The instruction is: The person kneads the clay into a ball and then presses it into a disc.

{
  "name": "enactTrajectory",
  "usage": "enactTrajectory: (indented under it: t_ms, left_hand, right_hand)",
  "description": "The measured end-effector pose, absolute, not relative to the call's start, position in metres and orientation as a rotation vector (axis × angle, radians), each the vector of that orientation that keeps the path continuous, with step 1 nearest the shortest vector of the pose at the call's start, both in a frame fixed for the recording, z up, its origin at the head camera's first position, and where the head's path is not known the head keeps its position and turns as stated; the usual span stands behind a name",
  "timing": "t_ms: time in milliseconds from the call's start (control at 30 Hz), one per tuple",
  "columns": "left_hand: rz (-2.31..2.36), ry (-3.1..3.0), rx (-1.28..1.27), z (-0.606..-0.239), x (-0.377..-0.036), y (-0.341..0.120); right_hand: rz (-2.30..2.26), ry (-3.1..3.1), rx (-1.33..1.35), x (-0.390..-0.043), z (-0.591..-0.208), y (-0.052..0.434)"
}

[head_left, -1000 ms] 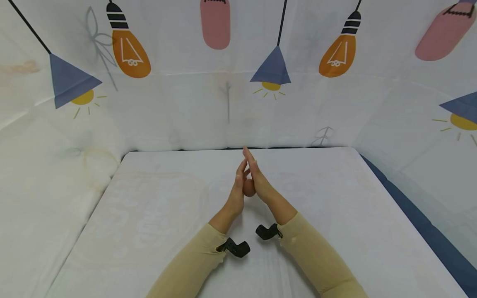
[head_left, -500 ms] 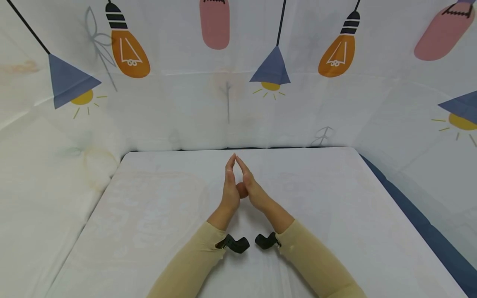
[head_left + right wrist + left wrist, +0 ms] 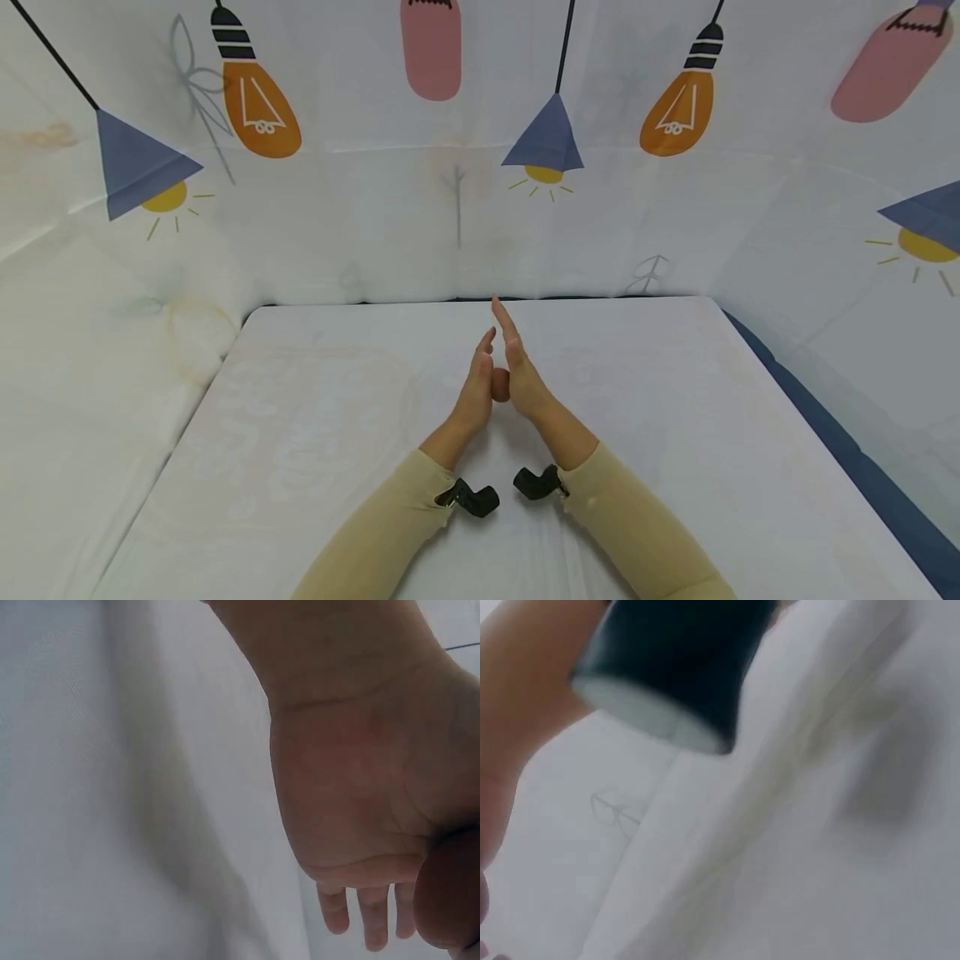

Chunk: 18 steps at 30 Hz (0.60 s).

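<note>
A small brown ball (image 3: 500, 385) sits between my two palms, close over the table in the head view. My left hand (image 3: 472, 398) lies along its left side with the fingers straight. From the other side my right hand (image 3: 528, 385) presses it, its straight fingers reaching farther forward than the left ones. In the right wrist view the palm (image 3: 352, 787) faces the camera and the ball (image 3: 448, 892) touches it at the lower right. Only part of the left hand and wrist (image 3: 525, 697) shows at the edge of the left wrist view; the ball is hidden there.
A white-covered table (image 3: 337, 392) spreads under both arms. Behind it hangs a white cloth (image 3: 375, 217) printed with lamps and bulbs. Black wrist cameras (image 3: 477, 500) stick out from both tan sleeves (image 3: 375, 525), just above the table.
The palms slide against each other with the ball between them. Since half a second ago the right hand has moved forward past the left, and the ball has shifted slightly right.
</note>
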<state>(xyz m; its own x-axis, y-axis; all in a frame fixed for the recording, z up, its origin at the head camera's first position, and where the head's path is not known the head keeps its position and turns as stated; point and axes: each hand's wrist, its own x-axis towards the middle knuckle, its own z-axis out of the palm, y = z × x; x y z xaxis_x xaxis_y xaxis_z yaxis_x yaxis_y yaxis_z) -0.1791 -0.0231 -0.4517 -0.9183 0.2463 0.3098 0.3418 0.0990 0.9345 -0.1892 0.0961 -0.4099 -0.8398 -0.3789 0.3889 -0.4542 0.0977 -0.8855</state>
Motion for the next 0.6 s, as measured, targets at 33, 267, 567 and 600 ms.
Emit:
enactTrajectory:
  t_ms: [33, 267, 567, 600]
  left_hand:
    - [-1.980, -2.280, -0.631, -0.451, -0.177, -0.022]
    - [-2.136, -2.198, -0.809, -0.444, -0.169, -0.018]
    - [-2.286, -1.973, -0.846, -0.440, -0.172, -0.018]
    - [-2.269, -1.967, -0.841, -0.439, -0.172, -0.018]
  right_hand:
    - [1.868, -2.282, 0.844, -0.191, -0.409, 0.097]
    - [1.828, -2.250, 0.711, -0.206, -0.412, 0.104]
    - [1.917, -2.383, 0.662, -0.205, -0.417, 0.107]
    - [1.945, -2.385, 0.666, -0.204, -0.419, 0.106]
